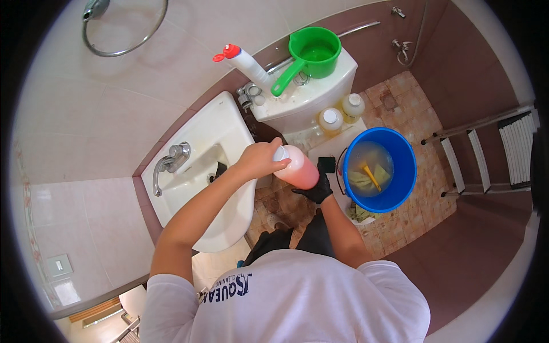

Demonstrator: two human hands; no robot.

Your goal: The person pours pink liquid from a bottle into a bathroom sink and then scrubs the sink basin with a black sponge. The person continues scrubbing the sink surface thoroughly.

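Note:
Between my hands, over the gap beside the sink, is a tilted bottle of pink liquid (301, 168). My bare left hand (256, 159) is closed around its white cap (281, 154) at the upper end. My right hand (317, 190), in a black glove, grips the bottle's lower part from beneath. Just past the gloved fingers, a dark green scouring pad (326, 164) lies on the white toilet lid (314, 150). To the right stands a blue bucket (407, 171) of cloudy water, with pale cloths and a yellow-handled tool (370, 176) in it.
A white sink (237, 214) with a chrome tap (171, 163) is at left. A green dipper (320, 60) and a red-capped white bottle (249, 64) stand on the toilet tank (311, 103). Two bottles of yellowish liquid (331, 121) sit below it. A ladder (479, 157) leans at far right.

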